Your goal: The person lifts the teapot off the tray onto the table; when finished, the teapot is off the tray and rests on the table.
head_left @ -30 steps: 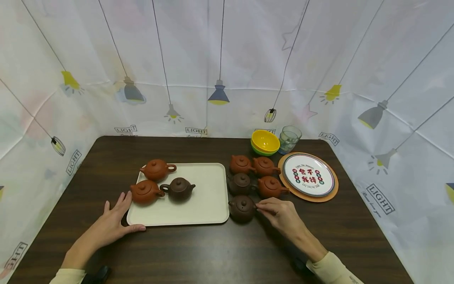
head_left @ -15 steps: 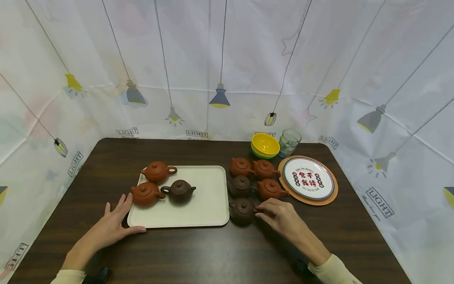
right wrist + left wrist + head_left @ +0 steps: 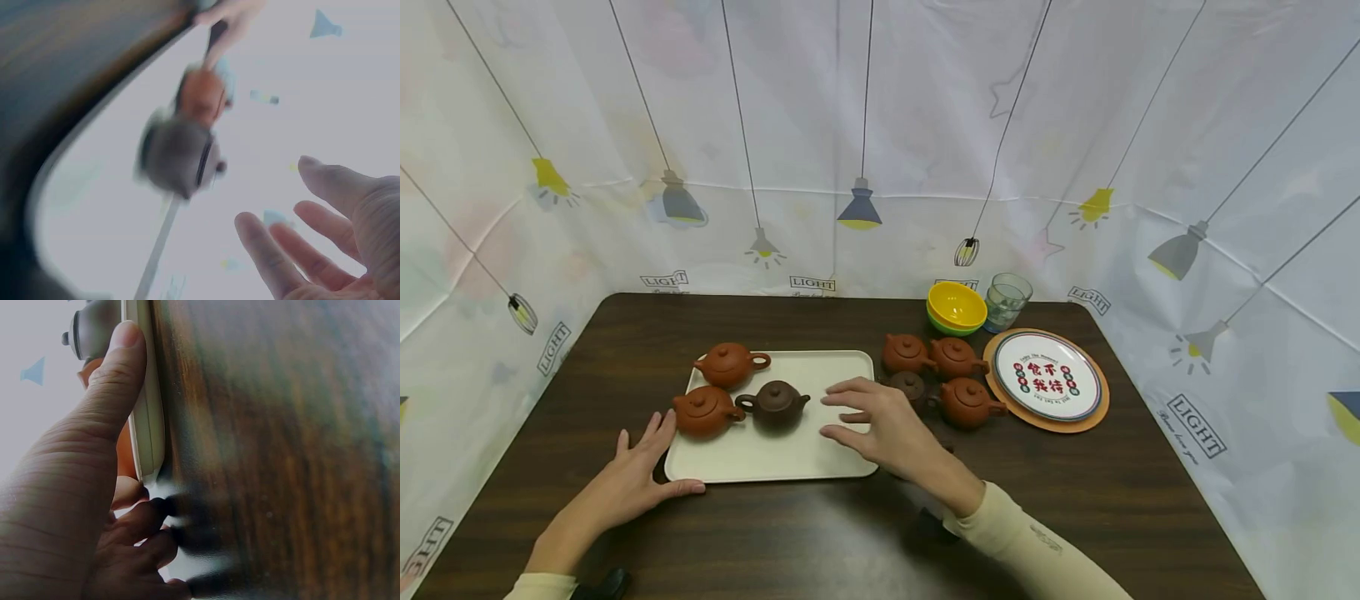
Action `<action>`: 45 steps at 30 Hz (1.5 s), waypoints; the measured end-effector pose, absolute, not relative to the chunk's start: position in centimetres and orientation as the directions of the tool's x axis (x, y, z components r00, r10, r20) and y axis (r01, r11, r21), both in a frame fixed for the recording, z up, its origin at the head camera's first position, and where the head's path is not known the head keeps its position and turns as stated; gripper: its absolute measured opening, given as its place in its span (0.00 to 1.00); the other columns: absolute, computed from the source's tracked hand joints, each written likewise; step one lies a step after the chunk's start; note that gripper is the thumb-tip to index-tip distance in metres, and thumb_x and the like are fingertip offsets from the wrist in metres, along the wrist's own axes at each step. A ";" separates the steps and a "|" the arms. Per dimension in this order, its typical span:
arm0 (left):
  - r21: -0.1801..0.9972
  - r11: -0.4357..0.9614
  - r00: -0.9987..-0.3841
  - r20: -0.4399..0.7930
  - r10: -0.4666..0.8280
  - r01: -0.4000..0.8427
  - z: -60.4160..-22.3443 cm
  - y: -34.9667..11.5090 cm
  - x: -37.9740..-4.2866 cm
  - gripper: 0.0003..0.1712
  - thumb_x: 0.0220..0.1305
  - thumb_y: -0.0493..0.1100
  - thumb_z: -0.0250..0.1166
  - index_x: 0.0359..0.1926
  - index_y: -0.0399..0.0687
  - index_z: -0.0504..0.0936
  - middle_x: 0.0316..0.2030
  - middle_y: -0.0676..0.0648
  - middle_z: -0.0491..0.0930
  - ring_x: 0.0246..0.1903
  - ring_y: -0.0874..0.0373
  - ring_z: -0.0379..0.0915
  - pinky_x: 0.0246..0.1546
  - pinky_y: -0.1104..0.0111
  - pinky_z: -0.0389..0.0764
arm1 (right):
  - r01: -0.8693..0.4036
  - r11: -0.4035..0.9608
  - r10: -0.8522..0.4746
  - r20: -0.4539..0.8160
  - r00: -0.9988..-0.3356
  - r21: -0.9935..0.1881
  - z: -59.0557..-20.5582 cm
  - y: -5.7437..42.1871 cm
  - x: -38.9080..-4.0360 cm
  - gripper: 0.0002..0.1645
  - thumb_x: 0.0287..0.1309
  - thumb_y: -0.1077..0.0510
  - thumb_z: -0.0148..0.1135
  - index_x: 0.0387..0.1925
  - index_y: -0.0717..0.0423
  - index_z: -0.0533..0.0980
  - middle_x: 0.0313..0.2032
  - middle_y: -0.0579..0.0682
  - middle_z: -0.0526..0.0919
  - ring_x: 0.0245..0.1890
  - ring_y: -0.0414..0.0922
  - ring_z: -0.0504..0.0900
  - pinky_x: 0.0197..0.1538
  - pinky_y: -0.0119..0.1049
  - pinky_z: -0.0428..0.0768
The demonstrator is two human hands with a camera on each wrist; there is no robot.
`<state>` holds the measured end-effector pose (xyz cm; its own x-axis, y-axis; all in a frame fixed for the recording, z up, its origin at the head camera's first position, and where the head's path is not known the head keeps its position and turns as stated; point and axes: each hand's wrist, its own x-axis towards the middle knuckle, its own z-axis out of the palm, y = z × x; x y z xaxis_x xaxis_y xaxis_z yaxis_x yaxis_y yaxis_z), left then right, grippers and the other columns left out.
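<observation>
We have the left hand spread at the near left corner of the tray, fingers straight along the left side, thumb on the near rim; no grip on any pot. Right hand is over the tray's right end, fingers loosely bent, thumb apart from them, nothing held. On the tray we count three pots: back red pot and front red pot at the left edge, dark pot just right of them, upright, lid on. Right of the tray: three more red pots, plus a second dark pot partly behind the right hand. A dark bit shows past the right wrist (too hidden for us to name). Behind those: yellow bowl nested in green bowl, glass beside. Plate sits on an orange mat.
</observation>
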<state>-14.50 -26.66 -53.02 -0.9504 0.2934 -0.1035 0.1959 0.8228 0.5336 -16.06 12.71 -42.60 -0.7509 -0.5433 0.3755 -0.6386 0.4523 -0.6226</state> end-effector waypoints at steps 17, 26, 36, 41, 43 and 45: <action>0.542 0.815 -0.950 -0.092 0.299 0.204 -53.0 -26.4 -14.4 0.74 0.58 0.68 0.77 0.84 0.27 0.48 0.81 0.21 0.48 0.81 0.20 0.43 0.72 0.19 0.37 | -0.637 0.674 -0.597 0.232 -0.768 -0.373 -44.5 -0.9 -19.3 0.09 0.71 0.61 0.68 0.48 0.57 0.89 0.51 0.50 0.90 0.49 0.42 0.87 0.48 0.25 0.83; 0.552 0.808 -0.949 -0.089 0.303 0.206 -53.1 -26.4 -14.6 0.73 0.58 0.68 0.78 0.84 0.29 0.49 0.82 0.22 0.49 0.81 0.21 0.42 0.73 0.19 0.35 | -0.712 0.675 -0.659 0.276 -0.699 -0.192 -45.9 -0.4 -18.7 0.07 0.70 0.62 0.66 0.37 0.51 0.88 0.37 0.45 0.87 0.39 0.40 0.85 0.39 0.27 0.80; 0.537 0.818 -0.951 -0.087 0.296 0.205 -53.3 -26.5 -14.5 0.73 0.58 0.68 0.77 0.84 0.27 0.48 0.81 0.20 0.50 0.81 0.21 0.43 0.73 0.19 0.36 | -0.753 0.653 -0.704 0.301 -0.644 -0.082 -46.8 3.2 -16.8 0.06 0.69 0.58 0.71 0.40 0.43 0.91 0.40 0.38 0.89 0.44 0.36 0.87 0.40 0.28 0.87; 0.535 0.820 -0.951 -0.091 0.296 0.204 -53.3 -26.5 -14.6 0.74 0.58 0.69 0.77 0.84 0.27 0.48 0.81 0.21 0.49 0.81 0.21 0.42 0.73 0.19 0.35 | -0.761 0.621 -0.675 0.366 -0.641 -0.189 -47.6 5.5 -16.1 0.06 0.65 0.59 0.76 0.41 0.45 0.91 0.44 0.40 0.89 0.47 0.37 0.88 0.44 0.29 0.88; 0.532 0.822 -0.951 -0.091 0.294 0.203 -53.3 -26.5 -14.6 0.74 0.58 0.69 0.77 0.84 0.27 0.47 0.81 0.20 0.49 0.81 0.21 0.43 0.73 0.19 0.35 | -0.762 0.596 -0.660 0.385 -0.645 -0.253 -47.8 6.2 -15.8 0.06 0.64 0.62 0.76 0.40 0.47 0.91 0.46 0.42 0.90 0.49 0.39 0.88 0.47 0.30 0.88; 0.527 0.826 -0.952 -0.093 0.293 0.203 -53.3 -26.5 -14.5 0.74 0.58 0.69 0.77 0.84 0.27 0.47 0.81 0.20 0.49 0.81 0.20 0.43 0.73 0.20 0.35 | -0.754 0.573 -0.641 0.398 -0.656 -0.320 -48.1 6.9 -15.6 0.07 0.63 0.65 0.76 0.39 0.49 0.91 0.48 0.44 0.90 0.51 0.41 0.88 0.51 0.33 0.88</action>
